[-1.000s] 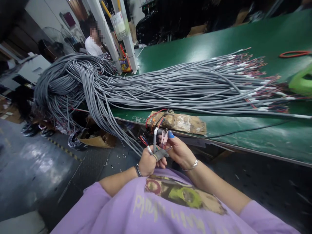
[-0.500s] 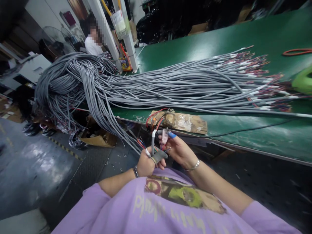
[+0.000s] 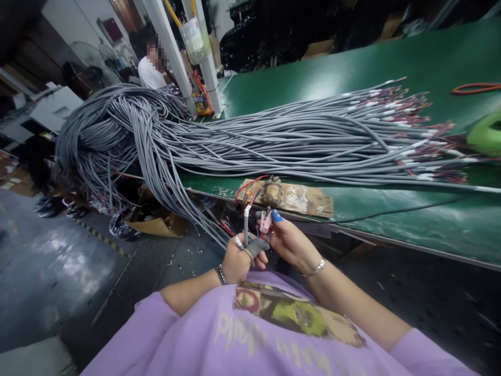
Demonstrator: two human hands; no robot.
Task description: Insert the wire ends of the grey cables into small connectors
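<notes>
My left hand (image 3: 237,259) is closed around several grey multi-core cables, its thumb under a grey covering. One grey cable (image 3: 246,224) stands up from this grip with a white band near its top. Thin coloured wires (image 3: 228,226) fan out beside it. To the right, my right hand (image 3: 293,244) pinches a small pinkish-white clip-like piece (image 3: 266,221) between its fingers, with something blue over the thumb tip. Fine wire ends (image 3: 267,238) lie between the two hands. What the fingers do beneath is partly hidden.
A thick bundle of grey cables (image 3: 274,141) runs along the green table (image 3: 422,209) and hangs over its left end. A wooden block (image 3: 303,197) with red wires sits at the front edge. White posts (image 3: 211,78) rise behind. A person (image 3: 151,70) is at the back left.
My right hand has shifted slightly, and the pinkish piece has turned, showing more of its shape. The left hand keeps its hold on the cables, almost unmoved.
</notes>
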